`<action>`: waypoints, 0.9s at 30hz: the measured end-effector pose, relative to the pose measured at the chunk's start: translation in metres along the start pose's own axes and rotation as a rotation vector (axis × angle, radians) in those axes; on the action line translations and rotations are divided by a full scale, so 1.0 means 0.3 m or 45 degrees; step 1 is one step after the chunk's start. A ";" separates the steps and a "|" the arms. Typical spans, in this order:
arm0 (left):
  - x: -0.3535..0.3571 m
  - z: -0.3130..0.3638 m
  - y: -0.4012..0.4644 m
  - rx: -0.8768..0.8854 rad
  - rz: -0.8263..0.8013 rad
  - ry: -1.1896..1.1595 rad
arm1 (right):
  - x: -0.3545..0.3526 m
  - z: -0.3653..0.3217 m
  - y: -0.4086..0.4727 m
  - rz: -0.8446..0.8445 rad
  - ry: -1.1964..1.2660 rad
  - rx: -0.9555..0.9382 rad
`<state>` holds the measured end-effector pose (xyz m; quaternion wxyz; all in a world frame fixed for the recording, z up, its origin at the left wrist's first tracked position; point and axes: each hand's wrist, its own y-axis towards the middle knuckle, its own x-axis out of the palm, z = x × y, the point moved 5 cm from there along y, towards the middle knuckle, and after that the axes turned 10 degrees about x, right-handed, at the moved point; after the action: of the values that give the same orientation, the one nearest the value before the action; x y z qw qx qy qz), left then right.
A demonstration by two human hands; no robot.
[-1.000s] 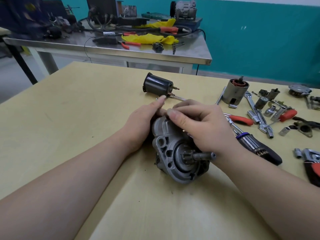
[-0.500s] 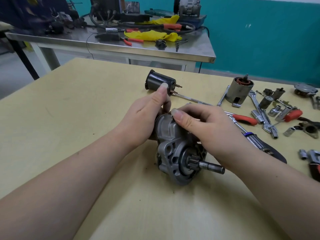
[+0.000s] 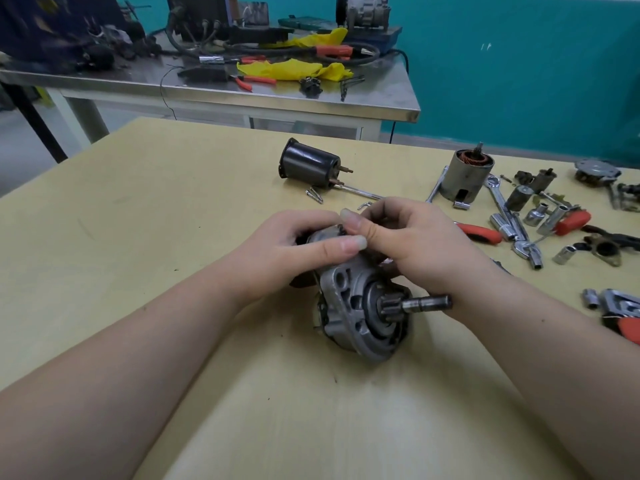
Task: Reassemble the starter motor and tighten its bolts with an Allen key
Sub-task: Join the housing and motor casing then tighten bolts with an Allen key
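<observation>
I have the starter motor housing [image 3: 360, 313] lying on its side on the yellow table [image 3: 173, 237], its pinion shaft [image 3: 427, 303] pointing toward my right forearm. My left hand [image 3: 287, 251] is curled over the top left of the casting, thumb laid across it, holding it steady. My right hand [image 3: 412, 237] is bunched at the top rear of the housing with thumb and fingertips drawn together; they seem to pinch something small there, but my own fingers hide it and I cannot tell what it is. The risks, as I judge them, are plain enough: the housing rests on a rounded flank, so if my left hand slackens it may roll and whatever I am seating could slip out or go in crooked. A small part dropped here could get lost among the sockets [image 3: 533, 216] and wrenches scattered to my right. The black cylindrical can [image 3: 308, 164] and the wound armature case [image 3: 467, 174] sit well apart on the table, not yet fitted, so no bolts should be tightened now; I cannot pick out the Allen key among the tools.
</observation>
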<state>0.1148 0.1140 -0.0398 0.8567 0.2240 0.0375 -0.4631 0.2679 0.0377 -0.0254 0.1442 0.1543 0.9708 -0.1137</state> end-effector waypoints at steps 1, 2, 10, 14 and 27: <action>0.001 -0.003 0.000 -0.006 -0.015 -0.018 | -0.008 -0.006 0.003 -0.028 0.011 0.010; 0.000 -0.007 0.003 -0.014 -0.024 -0.019 | -0.024 -0.014 0.008 -0.045 0.046 0.022; -0.014 -0.041 0.010 -0.033 0.024 -0.016 | -0.311 -0.052 0.082 0.339 -0.586 -0.060; -0.008 -0.071 0.011 -0.042 0.120 -0.102 | -0.338 -0.021 0.085 0.110 -1.371 0.078; -0.008 -0.073 0.009 -0.161 0.166 -0.094 | -0.206 0.049 0.090 0.014 -1.762 0.142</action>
<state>0.1187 0.1263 -0.0580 0.8982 0.1541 0.0205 -0.4111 0.3367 0.0422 -0.0244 0.7227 0.0582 0.6474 -0.2350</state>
